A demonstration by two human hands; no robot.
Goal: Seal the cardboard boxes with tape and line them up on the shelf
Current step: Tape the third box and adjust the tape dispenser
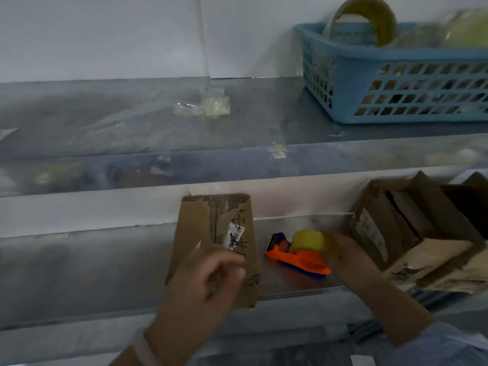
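A closed cardboard box [216, 228] with a barcode label lies on the lower metal shelf [79, 262]. My left hand [208, 278] hovers in front of its near end, fingers loosely curled, holding nothing that I can see. Right of the box lies an orange tape dispenser [295, 256] with a yellow tape roll. My right hand [348, 256] is at the roll's right side, fingers against it; the blur hides whether they grip. An open cardboard box [412, 228] with raised flaps stands at the shelf's right end.
On the upper shelf [132, 128] stands a blue plastic basket [412, 83] holding large tape rolls [369, 19]. Crumpled tape scraps [208, 107] lie mid-shelf, and more bits stick to its front edge. A white wall is behind.
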